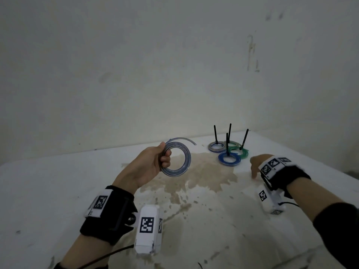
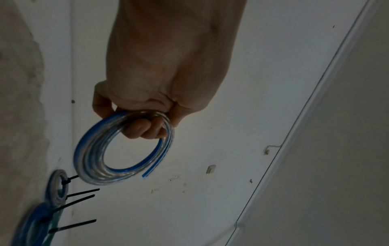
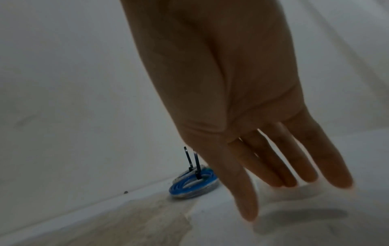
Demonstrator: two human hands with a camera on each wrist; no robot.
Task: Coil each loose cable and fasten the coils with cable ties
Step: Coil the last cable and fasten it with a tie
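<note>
Our left hand (image 1: 153,164) curls its fingers through a clear-and-blue cable coil (image 1: 177,159), held up above the table (image 1: 48,191).

We see one loose end of the coil springing out at its top. Beyond the coil to the right, four tied coils (image 1: 227,152) lie clustered on the table, black cable ties (image 1: 215,133) standing up. Nearer than that cluster, our right hand (image 1: 257,165) hovers low over the table, fingers (image 3: 305,159) straight and spread, holding nothing.

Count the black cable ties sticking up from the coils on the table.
4, all in the far right cluster: one on the grey-blue coil at the far left, one behind, one on the near blue coil, one on the green coil. Others may be hidden.
</note>
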